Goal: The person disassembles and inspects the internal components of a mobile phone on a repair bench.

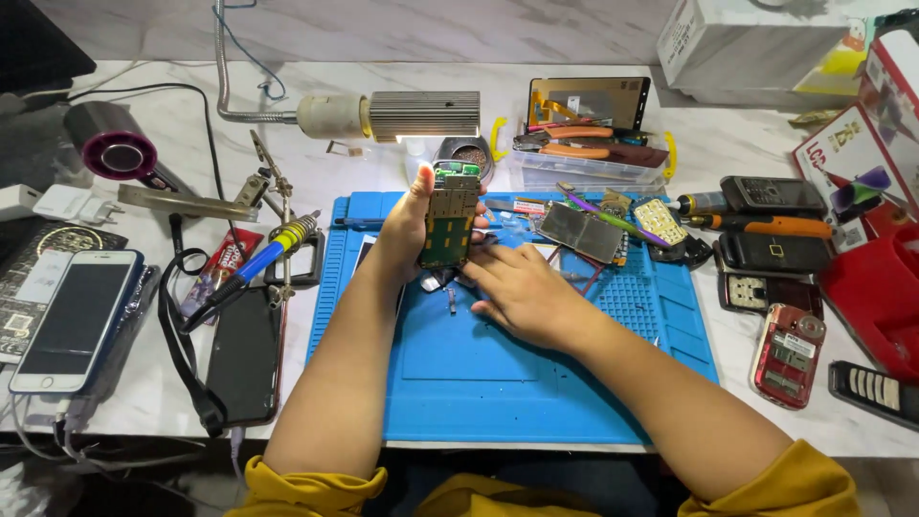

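1. The left hand (407,225) grips a phone circuit board (449,214) upright above the blue work mat (498,373) — long axis vertical, green end up, component face toward the camera.
2. The right hand (522,292) lies fingers-down on the mat beside small parts, apparently picking one up.
3. Judged mid-disassembly — fine fingertip work comes next.
4. A soldering iron (254,263) lies to the left.

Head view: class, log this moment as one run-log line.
left hand: holds circuit board upright | right hand: flat on blue mat, by small parts | soldering iron: idle, left of mat
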